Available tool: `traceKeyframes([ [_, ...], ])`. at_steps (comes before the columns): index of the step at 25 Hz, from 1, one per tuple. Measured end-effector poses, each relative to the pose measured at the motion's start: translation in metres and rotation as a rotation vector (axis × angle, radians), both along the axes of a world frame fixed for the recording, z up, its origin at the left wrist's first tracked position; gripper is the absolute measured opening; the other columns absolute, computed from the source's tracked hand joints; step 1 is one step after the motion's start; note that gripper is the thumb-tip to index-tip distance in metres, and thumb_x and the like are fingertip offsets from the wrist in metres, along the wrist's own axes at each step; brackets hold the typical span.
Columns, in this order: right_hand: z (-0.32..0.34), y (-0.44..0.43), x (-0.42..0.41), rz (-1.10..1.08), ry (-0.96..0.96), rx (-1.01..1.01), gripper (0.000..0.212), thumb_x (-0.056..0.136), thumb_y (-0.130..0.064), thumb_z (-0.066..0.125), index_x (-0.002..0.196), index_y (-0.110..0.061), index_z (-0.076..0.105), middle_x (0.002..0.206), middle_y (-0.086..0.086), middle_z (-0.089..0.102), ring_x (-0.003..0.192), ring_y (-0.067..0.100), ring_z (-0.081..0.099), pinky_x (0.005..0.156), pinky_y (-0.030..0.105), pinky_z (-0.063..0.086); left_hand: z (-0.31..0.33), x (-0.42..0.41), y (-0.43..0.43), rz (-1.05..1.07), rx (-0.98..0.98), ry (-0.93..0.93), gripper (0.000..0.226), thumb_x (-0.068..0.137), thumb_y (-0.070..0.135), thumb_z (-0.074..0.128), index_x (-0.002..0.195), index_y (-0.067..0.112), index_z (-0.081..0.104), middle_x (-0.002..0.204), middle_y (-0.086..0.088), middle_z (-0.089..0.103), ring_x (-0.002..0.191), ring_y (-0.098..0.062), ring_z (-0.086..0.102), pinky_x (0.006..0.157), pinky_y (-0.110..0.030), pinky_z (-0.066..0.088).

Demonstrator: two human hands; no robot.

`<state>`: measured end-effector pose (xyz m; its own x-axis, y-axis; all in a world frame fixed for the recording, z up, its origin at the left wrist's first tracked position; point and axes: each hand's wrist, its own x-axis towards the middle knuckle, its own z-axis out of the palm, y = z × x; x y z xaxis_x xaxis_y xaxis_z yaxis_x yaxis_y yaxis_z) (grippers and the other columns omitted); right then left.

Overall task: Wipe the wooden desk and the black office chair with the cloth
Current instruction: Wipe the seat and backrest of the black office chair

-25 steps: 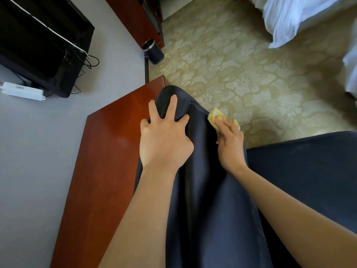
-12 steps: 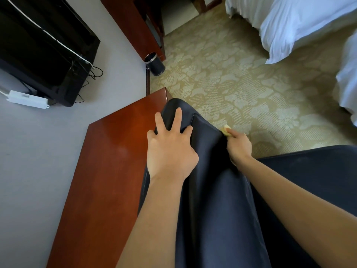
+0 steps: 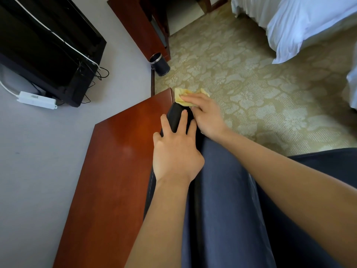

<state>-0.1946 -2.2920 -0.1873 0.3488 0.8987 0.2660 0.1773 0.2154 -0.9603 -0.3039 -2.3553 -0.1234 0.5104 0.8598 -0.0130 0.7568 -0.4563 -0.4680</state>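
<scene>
The black office chair fills the lower middle, its backrest top running up toward the far corner of the reddish wooden desk on the left. My left hand rests on the backrest's top edge with its fingers spread. Just beyond it, my right hand holds the yellow cloth against the far end of the backrest, fingers bent over it. The cloth bunches out on both sides of those fingers. The right thumb is hidden.
A black television with cables and a white power box hangs on the grey wall at left. A small black bin stands by a wooden cabinet. Patterned carpet and a white bed lie to the right.
My right hand has slid the cloth from the chair's right side up and over to its far end near the desk corner. My left hand has stayed on the backrest.
</scene>
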Motion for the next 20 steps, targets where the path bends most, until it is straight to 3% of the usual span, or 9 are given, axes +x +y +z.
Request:
traceKeyframes([
  [3,-0.031,-0.006,0.011,-0.037,-0.077,-0.014,0.044,0.091,0.010,0.040,0.123,-0.011,0.062,0.126,0.009,0.057,0.120,0.028,0.049,0.107,0.038,0.034,0.000,-0.002,0.002,-0.005,0.002,0.006,0.064,0.091,0.032,0.037,0.150,0.026,0.011,0.160,0.003,-0.002,0.142,-0.041,0.001,0.101,-0.046,0.031],
  [7,-0.096,-0.032,0.030,-0.114,-0.161,-0.304,0.041,0.092,0.006,0.039,0.122,-0.010,0.063,0.115,0.016,0.061,0.109,0.034,0.052,0.103,0.037,0.036,-0.001,-0.003,0.005,-0.003,0.018,0.025,0.064,0.090,0.032,0.038,0.149,0.027,0.015,0.160,0.002,-0.002,0.141,-0.042,0.004,0.099,-0.046,0.033],
  [10,-0.140,-0.054,0.047,-0.100,-0.208,-0.512,0.045,0.097,0.002,0.033,0.132,-0.014,0.054,0.131,0.013,0.055,0.122,0.037,0.043,0.109,0.033,0.026,-0.002,-0.002,0.004,-0.013,0.034,0.041,0.064,0.090,0.032,0.038,0.149,0.027,0.015,0.160,0.001,-0.002,0.141,-0.042,0.005,0.098,-0.045,0.034],
  [14,-0.158,-0.061,0.046,-0.165,-0.122,-0.675,0.046,0.100,-0.007,0.031,0.142,-0.021,0.042,0.142,0.011,0.044,0.123,0.040,0.039,0.104,0.034,0.025,-0.002,0.000,0.006,-0.026,0.042,0.039,0.064,0.091,0.033,0.039,0.150,0.026,0.015,0.160,0.001,-0.001,0.141,-0.042,0.006,0.099,-0.046,0.034],
  [20,-0.178,-0.107,0.013,-0.364,0.136,-0.821,0.046,0.099,-0.010,0.036,0.141,-0.026,0.043,0.131,0.015,0.051,0.116,0.042,0.043,0.100,0.038,0.031,-0.002,0.004,0.014,-0.055,0.049,0.049,0.062,0.091,0.033,0.039,0.148,0.027,0.018,0.160,0.002,0.000,0.141,-0.042,0.008,0.096,-0.045,0.035],
])
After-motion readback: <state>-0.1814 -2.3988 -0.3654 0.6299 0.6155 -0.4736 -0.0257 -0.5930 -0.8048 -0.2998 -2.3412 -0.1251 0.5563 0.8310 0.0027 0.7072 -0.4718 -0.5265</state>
